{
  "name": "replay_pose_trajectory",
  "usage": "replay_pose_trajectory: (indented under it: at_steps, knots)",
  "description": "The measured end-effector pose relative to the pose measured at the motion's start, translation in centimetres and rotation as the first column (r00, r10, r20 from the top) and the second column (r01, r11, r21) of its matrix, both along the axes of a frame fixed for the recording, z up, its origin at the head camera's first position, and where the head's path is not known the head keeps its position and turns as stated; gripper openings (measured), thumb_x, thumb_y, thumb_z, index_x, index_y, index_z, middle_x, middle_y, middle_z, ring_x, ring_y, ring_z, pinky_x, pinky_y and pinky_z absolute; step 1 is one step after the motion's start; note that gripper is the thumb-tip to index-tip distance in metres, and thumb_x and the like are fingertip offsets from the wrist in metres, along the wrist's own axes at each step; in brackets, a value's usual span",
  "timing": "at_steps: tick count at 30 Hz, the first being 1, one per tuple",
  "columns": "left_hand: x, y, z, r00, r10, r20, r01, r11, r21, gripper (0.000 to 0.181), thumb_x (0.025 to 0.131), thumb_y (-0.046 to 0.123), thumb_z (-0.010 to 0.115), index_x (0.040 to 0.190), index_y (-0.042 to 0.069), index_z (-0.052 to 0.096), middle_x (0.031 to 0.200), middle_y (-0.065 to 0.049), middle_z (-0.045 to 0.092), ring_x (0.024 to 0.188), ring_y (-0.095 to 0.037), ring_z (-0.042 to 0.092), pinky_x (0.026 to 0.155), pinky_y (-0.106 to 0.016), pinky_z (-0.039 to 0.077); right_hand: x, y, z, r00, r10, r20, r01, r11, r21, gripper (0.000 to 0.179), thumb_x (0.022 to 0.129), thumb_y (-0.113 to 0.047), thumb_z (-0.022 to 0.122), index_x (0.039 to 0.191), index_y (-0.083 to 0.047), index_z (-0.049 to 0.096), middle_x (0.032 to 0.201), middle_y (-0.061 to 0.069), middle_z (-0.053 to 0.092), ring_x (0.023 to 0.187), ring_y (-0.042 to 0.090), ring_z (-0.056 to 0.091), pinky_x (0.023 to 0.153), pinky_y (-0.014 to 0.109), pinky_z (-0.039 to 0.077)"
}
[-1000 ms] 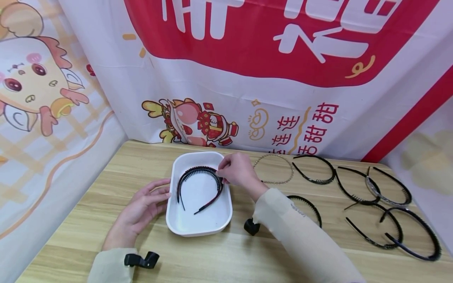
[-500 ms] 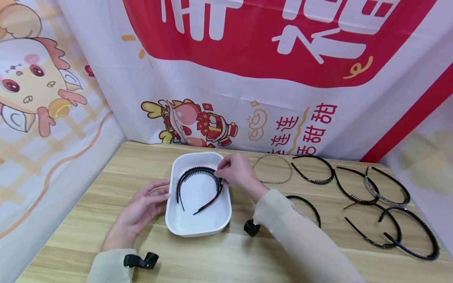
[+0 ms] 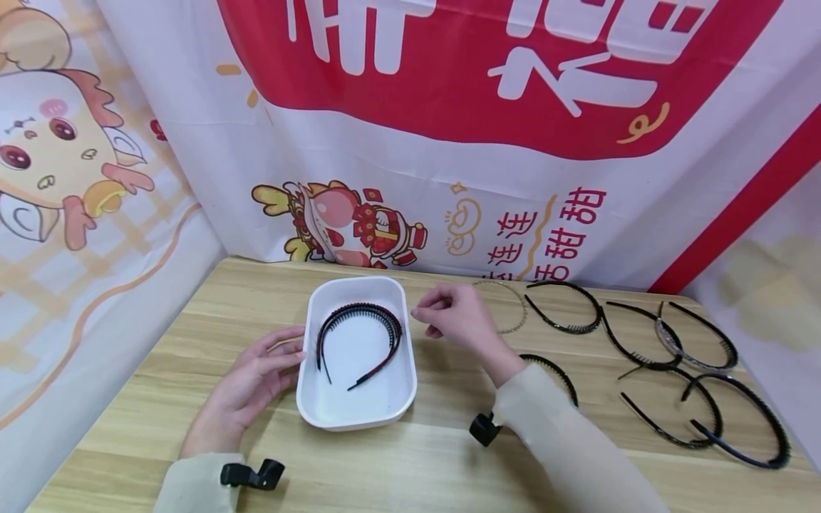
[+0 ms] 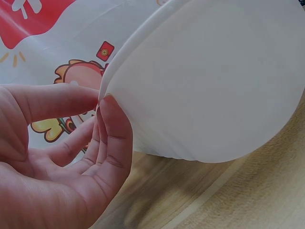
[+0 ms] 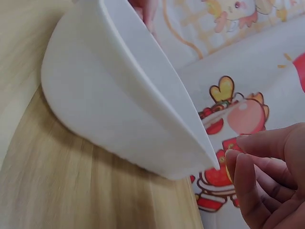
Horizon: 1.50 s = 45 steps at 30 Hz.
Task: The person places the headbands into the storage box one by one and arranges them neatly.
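Note:
A white plastic box [image 3: 356, 419] stands on the table. Black toothed headbands [image 3: 359, 311] lie nested inside it, their ends toward the front. My left hand [image 3: 259, 381] is at the box's left side; the left wrist view shows thumb and forefinger pinching its rim [image 4: 121, 55]. Just past the right rim, my right hand [image 3: 458, 317] hovers over the table, fingers loosely bent and holding nothing. In the right wrist view, thumb and forefinger tips [image 5: 240, 143] are near each other, apart from the box wall [image 5: 119, 95].
Right of my right hand lies a thin gold-coloured headband [image 3: 522, 313]. Several dark headbands [image 3: 574, 328] spread over the table's right side, some overlapping. A dark toothed one [image 3: 564, 374] is partly behind the right sleeve [image 3: 545, 406]. A printed cloth [image 3: 385, 157] hangs behind the table.
My right hand has let go of the headband in the box and moved right, out over the rim. The left hand stays at the box's left side.

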<state>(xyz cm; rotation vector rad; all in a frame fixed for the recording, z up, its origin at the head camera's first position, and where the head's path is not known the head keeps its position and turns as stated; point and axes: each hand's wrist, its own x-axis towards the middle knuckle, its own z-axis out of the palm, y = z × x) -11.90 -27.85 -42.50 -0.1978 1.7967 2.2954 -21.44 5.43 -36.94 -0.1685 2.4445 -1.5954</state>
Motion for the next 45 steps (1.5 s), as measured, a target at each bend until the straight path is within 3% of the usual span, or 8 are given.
replay_pose_trajectory:
  at_steps: [9, 17, 25, 45]
  knots:
    - [0.1, 0.0, 0.2, 1.000, -0.003, -0.006, 0.003, 1.000, 0.013, 0.037, 0.102, -0.002, 0.062, 0.132, 0.021, 0.065, 0.117, 0.004, 0.075, 0.109, -0.012, 0.072, 0.095, -0.031, 0.061, 1.2, 4.0, -0.7, 0.998, -0.063, -0.030, 0.062, 0.998, -0.030, 0.017, 0.093, -0.017, 0.085, 0.103, -0.005, 0.079, 0.092, 0.013, 0.081, 0.065, 0.015, 0.073, 0.068, 0.033, 0.066]
    - [0.2, 0.1, 0.3, 1.000, -0.011, -0.009, 0.011, 1.000, 0.006, 0.038, 0.103, -0.002, 0.061, 0.133, 0.021, 0.065, 0.118, 0.005, 0.075, 0.110, -0.012, 0.072, 0.096, -0.031, 0.061, 2.5, 7.6, -1.8, 0.993, -0.121, 0.003, 0.121, 0.993, 0.006, 0.023, 0.094, -0.024, 0.085, 0.108, -0.007, 0.078, 0.092, 0.007, 0.079, 0.071, 0.017, 0.073, 0.073, 0.039, 0.067]
    - [0.1, 0.1, 0.1, 1.000, -0.014, -0.016, 0.014, 1.000, 0.005, 0.038, 0.103, -0.002, 0.061, 0.132, 0.023, 0.066, 0.117, 0.005, 0.076, 0.110, -0.011, 0.072, 0.096, -0.032, 0.061, 3.7, 10.7, -2.6, 0.985, -0.170, 0.005, 0.170, 0.985, -0.014, 0.029, 0.095, -0.026, 0.084, 0.113, -0.005, 0.076, 0.100, 0.015, 0.079, 0.076, 0.024, 0.076, 0.070, 0.033, 0.066]
    - [0.1, 0.0, 0.0, 1.000, -0.015, -0.024, 0.015, 1.000, 0.003, 0.038, 0.104, -0.002, 0.060, 0.132, 0.024, 0.067, 0.119, 0.005, 0.076, 0.111, -0.011, 0.072, 0.095, -0.032, 0.062, 6.4, 18.1, -4.8, 0.951, -0.301, 0.079, 0.295, 0.952, 0.078, 0.048, 0.094, -0.037, 0.085, 0.128, -0.007, 0.072, 0.093, 0.001, 0.079, 0.077, 0.016, 0.074, 0.068, 0.030, 0.063]
